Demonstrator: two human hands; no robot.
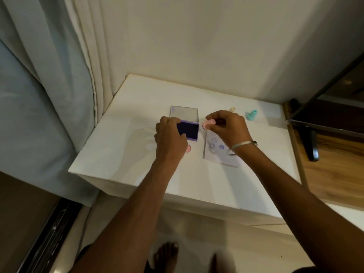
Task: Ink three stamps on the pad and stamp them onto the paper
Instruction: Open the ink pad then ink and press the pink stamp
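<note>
The ink pad [189, 129] lies open on the white table [126, 146], its dark purple pad facing up and its clear lid [183, 113] raised behind it. My left hand [171, 139] grips the pad's left side. My right hand [226, 128] holds a pink stamp [207, 124] sideways just right of the pad, above the top of the paper [220, 154]. The paper carries smiley prints and a purple blotch. A yellow stamp [232, 109] and a teal stamp [251, 114] stand behind my right hand. A pink round object [188, 149] peeks out under my left wrist.
A wall runs behind the table and pale curtains [49, 95] hang at its left. A dark stand foot [312, 146] rests on a wooden surface to the right. My feet show on the floor below the table's front edge.
</note>
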